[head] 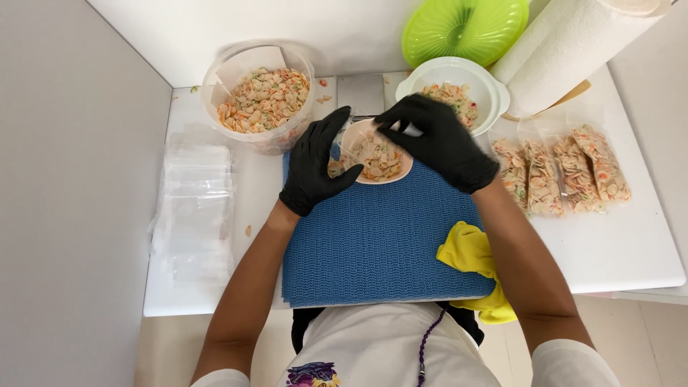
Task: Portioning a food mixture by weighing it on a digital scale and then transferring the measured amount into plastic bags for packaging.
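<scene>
Left hand (313,165) pinches a clear bag (356,143) open over the pink dish (383,168); right hand (437,140), just right of it, seemingly pinches snack flakes.

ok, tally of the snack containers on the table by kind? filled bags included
Clear tub of snack pieces: 1
White handled bowl: 1
Small shallow dish between the gloved hands: 1
Filled clear bags at the right: 4
Total: 7
The stack of empty bags on the left can't be counted.

Matt black gloves (315,165); ribbed blue mat (380,236); glossy plastic tub (258,136).
</scene>
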